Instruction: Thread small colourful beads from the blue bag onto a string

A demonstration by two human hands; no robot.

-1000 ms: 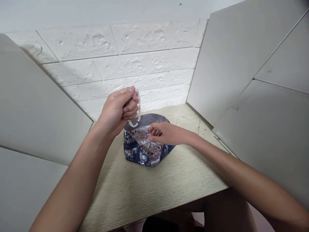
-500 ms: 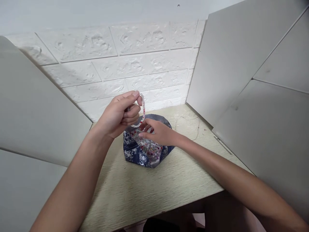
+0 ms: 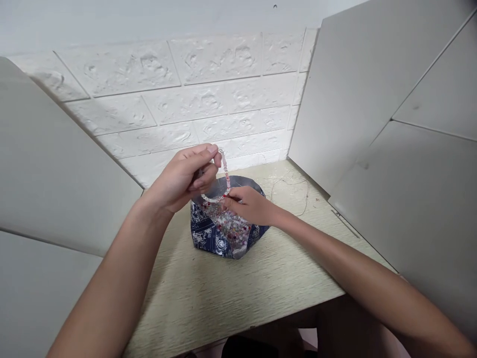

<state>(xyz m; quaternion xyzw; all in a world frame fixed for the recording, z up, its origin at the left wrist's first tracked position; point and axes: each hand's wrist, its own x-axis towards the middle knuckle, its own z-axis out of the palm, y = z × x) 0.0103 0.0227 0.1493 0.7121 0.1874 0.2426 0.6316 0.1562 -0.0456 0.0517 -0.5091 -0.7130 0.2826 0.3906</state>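
Above the bag (image 3: 204,237), the left hand (image 3: 188,174) pinches the strand (image 3: 225,169) high, likely to hang it open; the right hand (image 3: 251,205) clamps fingers on its lower side, seemingly steadying it.

Soft, diffuse light, brightest on the brick-patterned wall (image 3: 216,59).
A faint shadow falls across the left side of the table (image 3: 231,288); the space beneath is dark. Wide-angle stretch slants the side panels (image 3: 421,199); the small beads (image 3: 235,232) blur together.
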